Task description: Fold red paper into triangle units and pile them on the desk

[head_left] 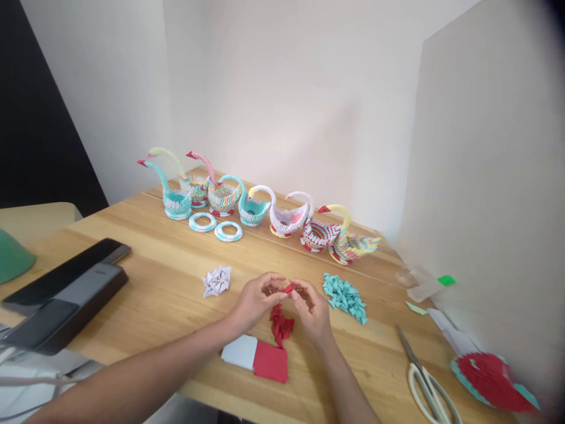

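Observation:
Between the fingertips of my left hand (260, 300) and my right hand (311, 306) is a small folded piece of red paper (288, 288). Both hands pinch it, one at each end, above the table. Just below them lies a small pile of folded red paper pieces (281, 327), partly covered by my hands. Nearer to me rest a stack of red paper (271, 360) and a stack of pale paper (239, 351), side by side. White folded pieces (217, 281) are heaped left of my hands, and turquoise folded pieces (344, 297) to the right.
Several folded-paper swans (289, 219) line the table's back, with two paper rings (228, 231) before them. Scissors (424, 377) lie at right, near a red and turquoise paper object (489, 380). Dark boxy devices (70, 306) occupy the left. A green-capped clear container (426, 288) stands by the wall.

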`<state>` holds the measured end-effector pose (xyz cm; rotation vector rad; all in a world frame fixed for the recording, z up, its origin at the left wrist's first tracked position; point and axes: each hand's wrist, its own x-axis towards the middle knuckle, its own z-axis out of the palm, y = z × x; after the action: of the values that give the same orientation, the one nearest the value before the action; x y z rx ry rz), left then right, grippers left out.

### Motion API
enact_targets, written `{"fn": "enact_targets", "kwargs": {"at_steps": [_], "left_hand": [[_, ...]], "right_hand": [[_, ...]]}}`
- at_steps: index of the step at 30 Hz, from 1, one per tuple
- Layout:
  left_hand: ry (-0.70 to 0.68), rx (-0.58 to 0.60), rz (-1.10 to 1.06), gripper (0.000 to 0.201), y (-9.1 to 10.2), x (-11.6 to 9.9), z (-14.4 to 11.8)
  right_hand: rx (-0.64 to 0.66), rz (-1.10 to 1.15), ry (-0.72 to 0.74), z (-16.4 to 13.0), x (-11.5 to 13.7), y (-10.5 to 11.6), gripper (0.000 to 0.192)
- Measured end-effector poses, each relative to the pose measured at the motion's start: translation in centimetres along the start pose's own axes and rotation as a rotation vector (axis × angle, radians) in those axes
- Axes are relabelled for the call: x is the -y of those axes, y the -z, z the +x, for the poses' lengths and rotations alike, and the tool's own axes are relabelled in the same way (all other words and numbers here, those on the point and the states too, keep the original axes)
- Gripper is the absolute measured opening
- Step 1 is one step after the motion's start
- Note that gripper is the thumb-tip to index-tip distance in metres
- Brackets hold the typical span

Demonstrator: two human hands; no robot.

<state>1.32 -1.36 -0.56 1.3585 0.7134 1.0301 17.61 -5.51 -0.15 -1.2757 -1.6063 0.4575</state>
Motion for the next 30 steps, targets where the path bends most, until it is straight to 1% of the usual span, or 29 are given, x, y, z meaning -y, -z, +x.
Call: {"fn": "enact_targets", "kwargs": {"at_steps": [2, 5, 7, 9, 11, 13, 16, 18, 20, 22, 24, 25, 27, 29, 30], "left_hand": [[-0.067, 0.002, 0.101, 0.030, 0.0, -0.4, -0.2], [-0.245, -0.014, 0.369, 0.030, 0.1, -0.8, -0.5], [-0.366, 0.004, 0.574, 0.030, 0.2, -0.9, -0.7], [-0.463, 0.040, 0.726, 0.030, 0.3, -1.0, -0.9], [-0.536, 0.053, 0.806, 0.031, 0.4, -0.9, -0.9], [-0.578, 0.055, 0.832, 0.031, 0.5, -0.8, -1.0], [-0.583, 0.044, 0.815, 0.031, 0.5, -0.7, -0.9], [-0.540, 0.031, 0.758, 0.032, 0.5, -0.4, -0.9], [-0.453, 0.008, 0.657, 0.032, 0.4, -0.1, -0.9], [-0.336, -0.018, 0.520, 0.034, 0.2, 0.1, -0.7], [-0.247, -0.029, 0.406, 0.037, 0.2, -0.2, -0.4], [-0.232, -0.029, 0.379, 0.039, 0.2, -0.7, -0.3], [-0.259, -0.049, 0.379, 0.041, 0.5, -2.2, -0.5], [-0.267, -0.092, 0.343, 0.042, 1.0, -4.2, -1.7], [-0.267, -0.079, 0.303, 0.039, 1.4, -5.2, -2.9]], "right_hand": [[-0.004, 0.047, -0.015, 0.0, 0.0, 0.0, 0.020], [0.017, 0.111, -0.010, 0.0, -0.2, -0.1, 0.021], [0.016, 0.109, -0.001, -0.1, -0.4, -0.1, 0.022], [0.002, 0.065, 0.001, -0.1, -0.6, 0.0, 0.024], [0.006, 0.005, 0.001, -0.2, -0.8, 0.0, 0.026], [0.043, -0.039, 0.004, -0.3, -0.7, 0.1, 0.027], [0.103, -0.071, 0.021, -0.4, -0.2, 0.1, 0.033], [0.109, -0.092, 0.043, -0.4, 0.3, 0.0, 0.036], [0.091, -0.115, 0.062, -0.4, 0.6, -0.1, 0.036], [0.060, -0.131, 0.086, -0.5, 0.6, -0.3, 0.035], [0.020, -0.145, 0.105, -0.5, 0.3, -0.4, 0.036], [-0.005, -0.153, 0.105, -0.6, 0.1, -0.5, 0.037], [-0.051, -0.170, 0.085, -0.6, -0.3, -0.5, 0.037], [-0.075, -0.178, 0.067, -0.5, -0.6, -0.5, 0.037], [-0.075, -0.180, 0.066, -0.5, -0.6, -0.5, 0.036]]}}
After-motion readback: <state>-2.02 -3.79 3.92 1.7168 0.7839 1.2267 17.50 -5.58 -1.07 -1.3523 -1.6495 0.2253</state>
